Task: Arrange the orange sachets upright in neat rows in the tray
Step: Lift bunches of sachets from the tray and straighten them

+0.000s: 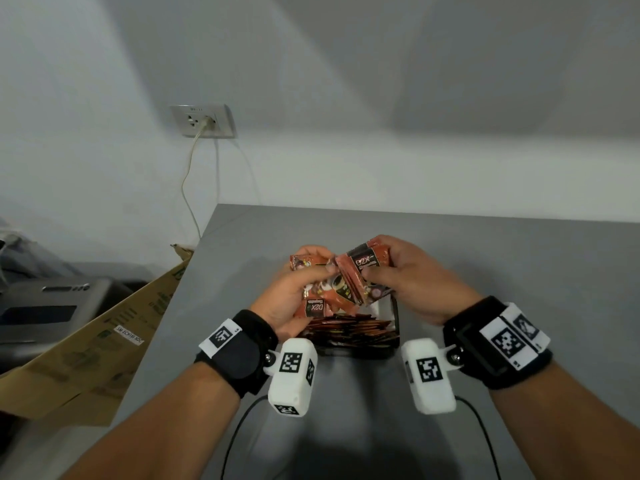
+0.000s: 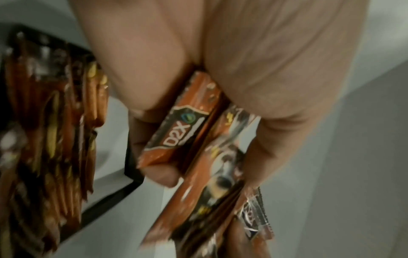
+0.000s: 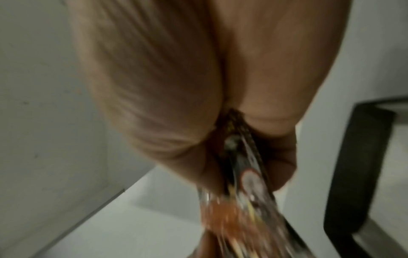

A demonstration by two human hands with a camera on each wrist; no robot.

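Gripping bunches of orange sachets (image 1: 341, 282) in both hands, left hand (image 1: 287, 299) and right hand (image 1: 412, 275), above the tray (image 1: 394, 317), partly filled with upright sachets, on the table (image 1: 519, 265).

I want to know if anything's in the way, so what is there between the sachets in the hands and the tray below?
Nothing: in the head view the held sachets hang directly above the tray with its upright row.
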